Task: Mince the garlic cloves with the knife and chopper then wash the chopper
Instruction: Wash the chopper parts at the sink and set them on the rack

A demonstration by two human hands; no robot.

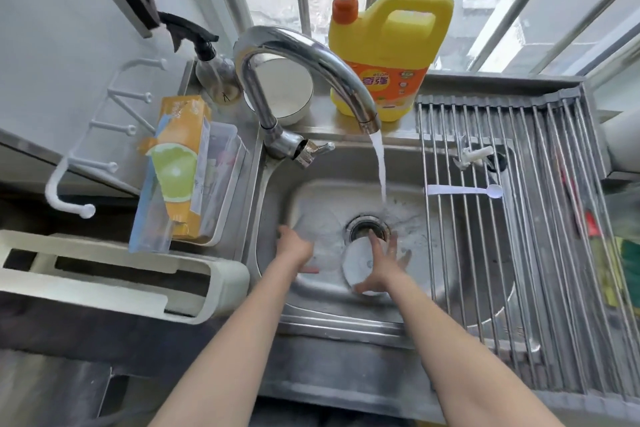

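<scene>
Detergent jug [388, 55] label Chinese, chars unreadable.

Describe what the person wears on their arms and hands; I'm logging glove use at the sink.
Nothing shows on either. The left hand and right hand are bare, without gloves, and no rings, watch or bracelets can be seen. Both forearms are uncovered down to the bottom edge of the picture, with no sleeve in view.

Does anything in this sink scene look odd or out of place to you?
One thing: the tap runs hard, but its stream lands beside the drain, missing the white round chopper part under the right hand. The left hand is blurred. A small white spoon lies on the drying rack.
</scene>
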